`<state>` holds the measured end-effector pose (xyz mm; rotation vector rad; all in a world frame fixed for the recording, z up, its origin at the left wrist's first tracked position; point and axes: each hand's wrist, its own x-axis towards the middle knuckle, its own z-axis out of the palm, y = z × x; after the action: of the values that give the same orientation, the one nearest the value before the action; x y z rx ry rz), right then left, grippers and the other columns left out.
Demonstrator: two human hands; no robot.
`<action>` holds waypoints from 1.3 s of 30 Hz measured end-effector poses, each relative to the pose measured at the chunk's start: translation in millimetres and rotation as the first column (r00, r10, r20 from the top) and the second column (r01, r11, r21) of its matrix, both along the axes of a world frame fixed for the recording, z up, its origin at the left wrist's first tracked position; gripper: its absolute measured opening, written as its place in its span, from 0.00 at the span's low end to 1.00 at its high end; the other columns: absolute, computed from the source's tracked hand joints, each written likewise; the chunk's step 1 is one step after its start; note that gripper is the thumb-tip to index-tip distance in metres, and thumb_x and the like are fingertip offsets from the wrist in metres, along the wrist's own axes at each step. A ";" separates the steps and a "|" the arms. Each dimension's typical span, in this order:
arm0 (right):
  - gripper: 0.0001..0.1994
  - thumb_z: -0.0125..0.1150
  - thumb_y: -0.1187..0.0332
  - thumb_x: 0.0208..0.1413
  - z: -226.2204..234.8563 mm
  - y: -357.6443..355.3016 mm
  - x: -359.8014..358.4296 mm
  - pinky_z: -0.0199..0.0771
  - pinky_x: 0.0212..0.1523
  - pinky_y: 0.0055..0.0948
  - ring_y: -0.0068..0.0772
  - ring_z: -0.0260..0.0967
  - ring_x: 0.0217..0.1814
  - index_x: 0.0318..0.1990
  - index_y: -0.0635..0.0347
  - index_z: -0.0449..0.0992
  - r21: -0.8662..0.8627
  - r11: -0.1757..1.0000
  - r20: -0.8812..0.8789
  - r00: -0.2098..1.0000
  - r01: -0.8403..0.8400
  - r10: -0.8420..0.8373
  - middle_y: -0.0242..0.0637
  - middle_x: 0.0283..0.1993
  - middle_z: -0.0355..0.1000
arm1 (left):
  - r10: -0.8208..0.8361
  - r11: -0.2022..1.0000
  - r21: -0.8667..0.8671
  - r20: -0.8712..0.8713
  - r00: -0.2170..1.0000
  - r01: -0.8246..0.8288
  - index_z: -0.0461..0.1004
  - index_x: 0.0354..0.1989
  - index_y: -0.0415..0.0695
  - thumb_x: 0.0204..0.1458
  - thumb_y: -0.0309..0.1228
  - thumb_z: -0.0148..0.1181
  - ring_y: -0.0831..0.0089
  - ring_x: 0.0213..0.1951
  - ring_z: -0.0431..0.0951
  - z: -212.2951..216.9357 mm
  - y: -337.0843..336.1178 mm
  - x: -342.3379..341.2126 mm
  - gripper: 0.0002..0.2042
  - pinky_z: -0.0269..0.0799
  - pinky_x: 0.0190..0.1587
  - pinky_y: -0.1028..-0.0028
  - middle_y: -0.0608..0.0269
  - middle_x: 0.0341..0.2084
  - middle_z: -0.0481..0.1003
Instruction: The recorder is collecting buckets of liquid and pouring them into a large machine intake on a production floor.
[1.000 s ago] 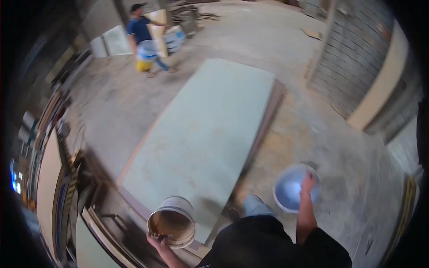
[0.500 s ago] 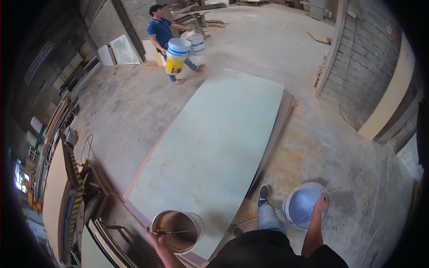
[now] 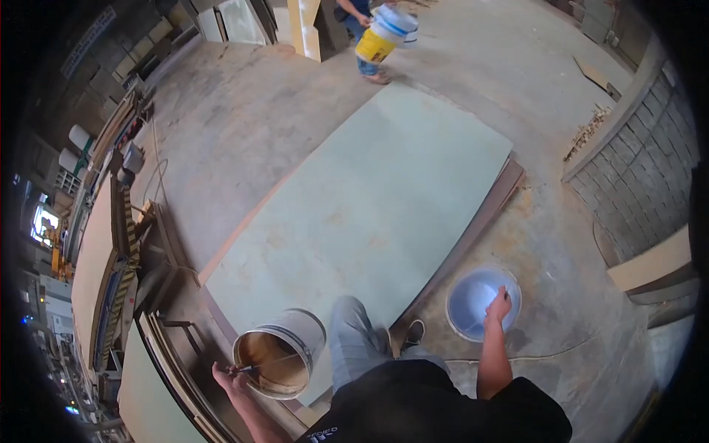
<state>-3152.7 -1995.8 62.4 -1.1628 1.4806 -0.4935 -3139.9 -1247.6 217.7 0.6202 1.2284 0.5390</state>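
My left hand (image 3: 230,378) is closed on the wire handle of a white bucket (image 3: 304,328) whose inside is coated brown. That bucket is tilted, its mouth facing my left hand, beside the near end of a stack of pale green sheets (image 3: 369,199). A second bucket, pale blue inside (image 3: 462,294), hangs at my right from its handle, gripped in my right hand (image 3: 499,304). It is to the right of the stack. My left knee is raised in front of me between the two buckets.
A person (image 3: 358,22) carries stacked white and yellow buckets (image 3: 378,46) beyond the stack's far end. Boards on a rack (image 3: 111,273) line the left side. A grey block wall (image 3: 635,162) stands at the right, and a thin cable (image 3: 546,357) crosses the floor.
My left leg has come up and forward. The left bucket has tipped further toward my left hand. The other person has walked to the right, and my view has shifted downward.
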 end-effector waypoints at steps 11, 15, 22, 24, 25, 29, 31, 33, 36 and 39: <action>0.21 0.54 0.51 0.55 34.3 -46.9 268.8 0.55 0.11 0.29 0.29 0.61 0.18 0.36 0.64 0.74 -0.178 0.976 -0.175 0.980 -0.122 0.091 0.37 0.27 0.69 | -0.028 1.000 0.000 -0.087 0.996 0.028 0.58 0.51 0.44 0.53 0.48 0.49 0.65 0.29 0.69 -51.6 -56.1 199.7 0.24 0.72 0.37 0.61 0.60 0.27 0.65; 0.18 0.53 0.53 0.55 74.4 -50.3 369.5 0.49 0.09 0.24 0.24 0.54 0.12 0.40 0.61 0.73 -0.166 0.986 -0.163 0.987 -0.020 -0.008 0.32 0.25 0.65 | -0.180 0.981 -0.075 -0.024 0.983 0.178 0.59 0.57 0.36 0.55 0.48 0.44 0.59 0.41 0.73 -89.4 -31.2 287.2 0.29 0.73 0.44 0.58 0.51 0.39 0.70; 0.18 0.54 0.52 0.53 151.0 -38.5 525.4 0.49 0.08 0.25 0.24 0.53 0.10 0.36 0.61 0.72 -0.079 0.991 -0.090 0.990 0.104 -0.111 0.32 0.19 0.61 | -0.159 0.957 -0.260 -0.093 0.983 0.130 0.65 0.49 0.38 0.54 0.49 0.47 0.65 0.34 0.72 -37.4 6.7 465.6 0.25 0.72 0.34 0.68 0.56 0.37 0.71; 0.19 0.56 0.52 0.53 151.8 -41.6 567.6 0.50 0.09 0.26 0.25 0.54 0.11 0.36 0.61 0.72 -0.040 0.992 -0.082 0.989 0.121 -0.124 0.33 0.20 0.62 | -0.145 0.951 -0.285 -0.061 0.987 0.122 0.65 0.47 0.39 0.53 0.50 0.48 0.67 0.30 0.71 -14.9 -3.6 514.8 0.24 0.71 0.31 0.71 0.59 0.33 0.71; 0.19 0.57 0.52 0.53 151.4 -44.8 592.9 0.51 0.09 0.26 0.26 0.55 0.11 0.37 0.62 0.72 -0.002 0.992 -0.070 0.989 0.130 -0.129 0.34 0.22 0.64 | -0.120 0.950 -0.298 -0.070 0.990 0.094 0.65 0.44 0.40 0.53 0.49 0.49 0.70 0.26 0.68 10.5 -28.9 556.9 0.23 0.69 0.28 0.72 0.62 0.30 0.70; 0.17 0.55 0.53 0.54 136.9 -48.9 695.2 0.49 0.09 0.24 0.24 0.53 0.11 0.33 0.60 0.69 0.038 0.998 0.009 0.999 0.053 -0.053 0.31 0.18 0.59 | -0.123 0.952 -0.281 0.024 0.992 0.124 0.68 0.38 0.43 0.52 0.47 0.50 0.73 0.21 0.65 13.1 -36.1 661.8 0.18 0.66 0.25 0.74 0.66 0.26 0.69; 0.17 0.55 0.53 0.55 132.7 -48.0 756.8 0.49 0.09 0.24 0.24 0.53 0.11 0.33 0.60 0.69 0.097 0.995 0.008 1.000 -0.008 0.007 0.32 0.18 0.59 | -0.092 0.956 -0.270 0.101 0.991 0.117 0.69 0.38 0.44 0.53 0.46 0.49 0.72 0.23 0.67 2.3 -16.4 695.4 0.17 0.67 0.26 0.72 0.66 0.28 0.70; 0.16 0.55 0.55 0.54 129.6 -50.3 807.5 0.50 0.08 0.25 0.26 0.55 0.11 0.32 0.61 0.68 0.122 0.992 0.003 1.000 -0.022 0.022 0.33 0.17 0.61 | -0.113 0.947 -0.281 0.166 0.980 0.156 0.70 0.39 0.44 0.53 0.46 0.49 0.71 0.25 0.69 11.2 -23.8 737.2 0.17 0.69 0.28 0.70 0.66 0.30 0.72; 0.14 0.51 0.55 0.57 129.9 -37.3 892.8 0.50 0.08 0.25 0.23 0.50 0.10 0.31 0.56 0.67 0.103 0.994 -0.133 0.990 -0.030 0.044 0.30 0.15 0.53 | -0.249 0.955 -0.128 0.139 0.959 0.266 0.71 0.40 0.43 0.56 0.45 0.47 0.72 0.28 0.77 71.4 -82.3 843.2 0.17 0.73 0.30 0.73 0.63 0.31 0.78; 0.15 0.51 0.52 0.57 109.3 -39.7 983.5 0.50 0.10 0.24 0.24 0.52 0.13 0.34 0.56 0.68 0.138 0.989 -0.143 0.987 -0.058 0.077 0.31 0.18 0.56 | -0.317 0.934 -0.105 0.190 0.929 0.341 0.72 0.35 0.43 0.56 0.46 0.47 0.72 0.24 0.76 82.9 -58.4 889.4 0.17 0.73 0.29 0.76 0.64 0.25 0.77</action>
<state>-2169.2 -2035.5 171.7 -1.1592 1.5706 -0.2614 -2250.5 -1305.9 300.6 0.6348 0.9642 0.2167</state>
